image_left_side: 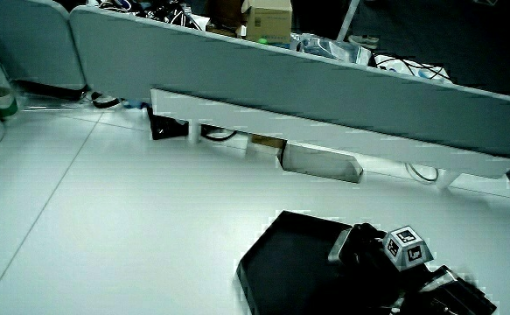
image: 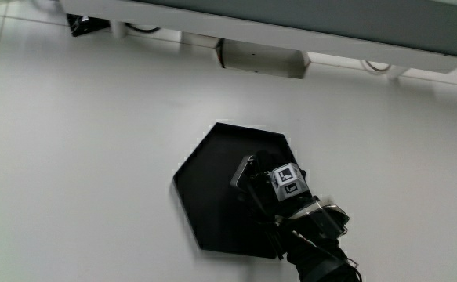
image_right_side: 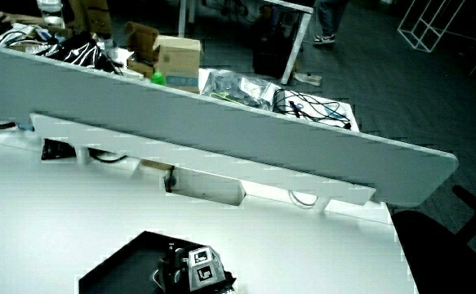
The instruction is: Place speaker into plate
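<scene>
A white table [image: 79,157] carries a black hexagonal plate [image: 208,192], which lies flat on it under the hand [image: 279,188]; bare tabletop surrounds the plate, and a low partition [image_left_side: 324,105] edges the table

— What can't you make out?
— The speaker [image: 242,171]: the hand [image: 279,192] covers most of it, over the plate [image: 204,188].
— And the plate?
— In both side views its edge nearest the person is cut off.
</scene>
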Available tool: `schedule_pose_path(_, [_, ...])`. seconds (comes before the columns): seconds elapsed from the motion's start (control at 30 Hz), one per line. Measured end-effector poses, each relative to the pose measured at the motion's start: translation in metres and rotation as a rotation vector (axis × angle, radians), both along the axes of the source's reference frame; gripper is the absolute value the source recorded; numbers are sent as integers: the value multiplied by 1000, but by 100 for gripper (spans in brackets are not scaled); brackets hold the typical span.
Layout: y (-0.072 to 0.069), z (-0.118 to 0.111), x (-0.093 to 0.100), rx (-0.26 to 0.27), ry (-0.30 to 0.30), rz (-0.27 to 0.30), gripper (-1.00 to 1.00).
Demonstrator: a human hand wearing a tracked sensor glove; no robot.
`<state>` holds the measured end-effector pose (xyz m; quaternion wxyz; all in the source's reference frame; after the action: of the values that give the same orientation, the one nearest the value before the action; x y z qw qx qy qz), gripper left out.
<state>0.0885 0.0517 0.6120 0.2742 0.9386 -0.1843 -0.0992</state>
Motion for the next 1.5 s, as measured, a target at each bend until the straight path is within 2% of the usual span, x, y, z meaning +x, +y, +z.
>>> schedule_pose_path(0.07, [2,0,-9,16,27,-19,0])
schedule_pose_path(0.1, [3,6,-14,11,34,-38,0])
schedule_pose_path(0.13, [3,8,-19,0,67,-47,0])
schedule_pose_path(0.2, [3,14,-28,-21,65,-88,0])
schedule_pose_path(0.27, [4,19,-31,-46,76,-115,0])
schedule_pose_path(0.33, [4,18,-32,-46,90,-126,0])
schedule_pose_path(0.43, [3,23,-38,-44,131,-156,0])
schedule_pose_path(0.5, [3,32,-40,-73,172,-173,0])
schedule_pose_path(0.53, [2,30,-40,-69,170,-178,0])
schedule_pose_path(0.67, [0,39,-36,-94,228,-182,0])
schedule_pose_path(0.7, [1,45,-35,-115,244,-181,0])
schedule_pose_path(0.83, [0,48,-34,-122,268,-192,0])
schedule_pose_path(0.87, [-2,44,-37,-124,291,-190,0])
schedule_pose_path(0.93, [-1,51,-41,-169,293,-207,0])
schedule_pose_path(1.07, [1,56,-45,-240,301,-222,-17])
schedule_pose_path(1.17, [1,59,-42,-253,314,-210,-30])
schedule_pose_path(1.2, [2,63,-40,-259,301,-205,-35])
schedule_pose_path(1.23, [3,62,-37,-270,321,-190,-39])
schedule_pose_path(1.3, [8,70,-33,-311,272,-189,-48])
schedule_pose_path(1.33, [12,76,-31,-337,274,-180,-52])
schedule_pose_path(1.37, [15,75,-30,-326,260,-167,-57])
schedule_pose_path(1.4, [18,80,-28,-358,264,-162,-61])
schedule_pose_path(1.47, [21,75,-27,-342,253,-152,-70])
schedule_pose_path(1.5, [24,79,-25,-342,219,-149,-74])
